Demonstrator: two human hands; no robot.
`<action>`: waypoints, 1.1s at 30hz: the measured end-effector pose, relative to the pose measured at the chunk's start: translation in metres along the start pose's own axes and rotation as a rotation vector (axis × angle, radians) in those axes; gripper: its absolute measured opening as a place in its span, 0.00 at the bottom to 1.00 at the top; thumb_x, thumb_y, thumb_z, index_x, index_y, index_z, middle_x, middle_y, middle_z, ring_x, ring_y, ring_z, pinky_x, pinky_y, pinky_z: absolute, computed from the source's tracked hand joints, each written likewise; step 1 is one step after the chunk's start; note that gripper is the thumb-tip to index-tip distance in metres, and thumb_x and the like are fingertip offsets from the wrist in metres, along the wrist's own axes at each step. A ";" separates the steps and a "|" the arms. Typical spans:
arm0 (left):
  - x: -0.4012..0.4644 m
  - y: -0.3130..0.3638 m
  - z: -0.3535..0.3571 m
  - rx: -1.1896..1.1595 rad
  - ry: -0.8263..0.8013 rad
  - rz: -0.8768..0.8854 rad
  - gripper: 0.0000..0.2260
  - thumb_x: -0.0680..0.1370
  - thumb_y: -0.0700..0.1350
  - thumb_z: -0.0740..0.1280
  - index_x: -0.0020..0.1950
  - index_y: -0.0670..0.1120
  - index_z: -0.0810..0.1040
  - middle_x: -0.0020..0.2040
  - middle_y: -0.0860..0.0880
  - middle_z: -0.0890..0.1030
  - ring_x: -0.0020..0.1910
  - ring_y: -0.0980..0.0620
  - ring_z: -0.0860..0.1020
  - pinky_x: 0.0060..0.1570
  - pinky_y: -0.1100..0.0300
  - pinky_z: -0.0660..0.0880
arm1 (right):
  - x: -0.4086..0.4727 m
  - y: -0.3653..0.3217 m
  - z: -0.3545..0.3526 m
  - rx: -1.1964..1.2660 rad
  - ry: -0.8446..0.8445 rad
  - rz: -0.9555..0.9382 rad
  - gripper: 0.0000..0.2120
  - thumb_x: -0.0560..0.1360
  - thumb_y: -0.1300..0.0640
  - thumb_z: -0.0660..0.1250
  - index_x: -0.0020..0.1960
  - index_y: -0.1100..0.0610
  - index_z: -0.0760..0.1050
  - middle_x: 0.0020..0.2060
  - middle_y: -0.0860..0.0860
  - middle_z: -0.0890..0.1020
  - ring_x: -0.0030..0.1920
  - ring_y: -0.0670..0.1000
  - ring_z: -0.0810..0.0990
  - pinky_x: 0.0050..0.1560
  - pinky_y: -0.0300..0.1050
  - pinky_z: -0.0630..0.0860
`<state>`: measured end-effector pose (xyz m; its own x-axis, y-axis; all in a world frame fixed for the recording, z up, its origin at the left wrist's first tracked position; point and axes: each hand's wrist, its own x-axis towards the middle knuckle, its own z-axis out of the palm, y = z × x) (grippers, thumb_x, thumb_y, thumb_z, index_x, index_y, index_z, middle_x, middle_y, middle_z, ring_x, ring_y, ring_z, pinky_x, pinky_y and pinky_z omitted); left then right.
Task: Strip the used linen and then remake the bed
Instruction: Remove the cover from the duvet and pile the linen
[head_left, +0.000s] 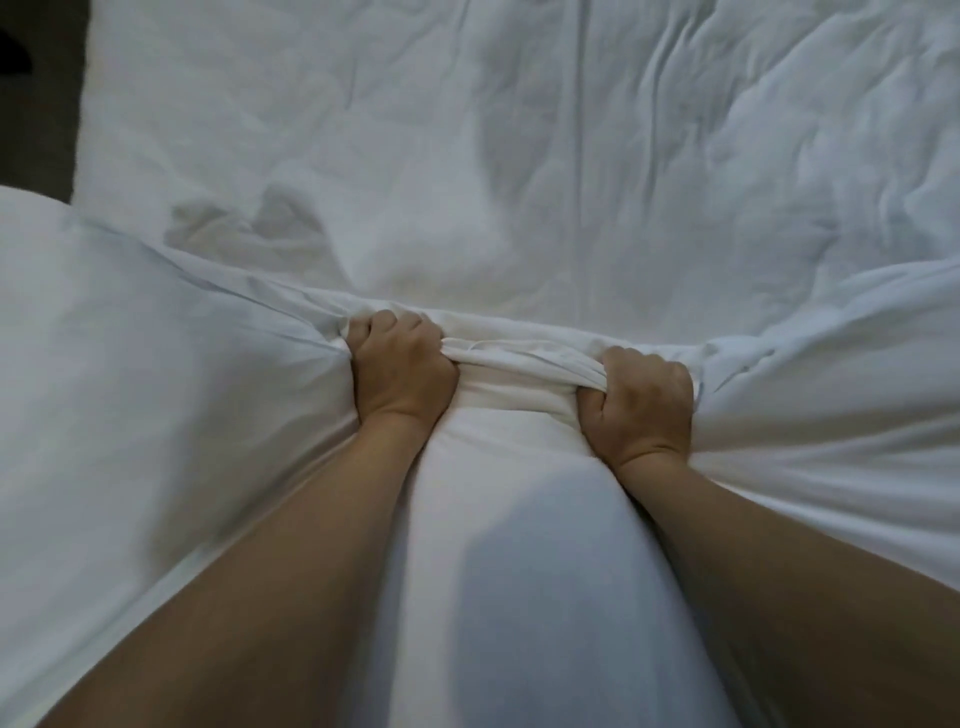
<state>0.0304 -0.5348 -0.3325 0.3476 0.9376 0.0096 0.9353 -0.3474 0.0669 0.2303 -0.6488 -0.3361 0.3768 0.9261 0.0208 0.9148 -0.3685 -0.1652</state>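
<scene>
White sheet (498, 400) was gripped by both fists at frame centre: left hand (400, 369) at 9 o'clock of gathered bunch, right hand (641, 400) at 3 o'clock, fingers curled tight round fabric. Bed (467, 130) lay beyond, toward 12 o'clock. Even two-handed pull judged best, edge kept level. Cloth was seen as soft, thin, creased; taut folds radiated from grips.

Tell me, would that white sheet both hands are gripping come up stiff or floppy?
Probably floppy: the white sheet bunches into soft folds between the left hand and right hand. Likely light too, since it drapes and creases freely. It seems unlikely to slip, gathered in both fists.
</scene>
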 end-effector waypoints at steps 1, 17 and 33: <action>0.001 -0.001 0.002 -0.010 0.011 -0.004 0.04 0.61 0.43 0.65 0.31 0.44 0.78 0.32 0.46 0.79 0.36 0.42 0.76 0.47 0.51 0.61 | 0.001 0.000 0.002 -0.003 -0.011 -0.006 0.13 0.68 0.49 0.56 0.39 0.57 0.74 0.32 0.57 0.77 0.33 0.61 0.75 0.39 0.51 0.66; 0.012 0.042 -0.072 -0.252 0.232 0.147 0.07 0.60 0.46 0.57 0.26 0.46 0.72 0.26 0.49 0.73 0.32 0.45 0.72 0.42 0.52 0.63 | -0.001 0.010 0.014 0.155 0.029 0.022 0.16 0.70 0.50 0.54 0.41 0.59 0.75 0.33 0.58 0.78 0.34 0.61 0.75 0.41 0.51 0.61; -0.012 -0.039 -0.079 0.260 -0.123 -0.004 0.27 0.77 0.56 0.49 0.71 0.47 0.71 0.72 0.45 0.70 0.75 0.38 0.60 0.72 0.33 0.41 | 0.006 0.002 -0.006 0.171 0.121 0.030 0.20 0.69 0.47 0.51 0.40 0.60 0.74 0.33 0.61 0.79 0.34 0.63 0.76 0.41 0.52 0.69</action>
<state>-0.0153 -0.5319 -0.2560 0.3347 0.9356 -0.1125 0.9166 -0.3510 -0.1916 0.2354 -0.6446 -0.3303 0.4275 0.8946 0.1298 0.8689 -0.3671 -0.3319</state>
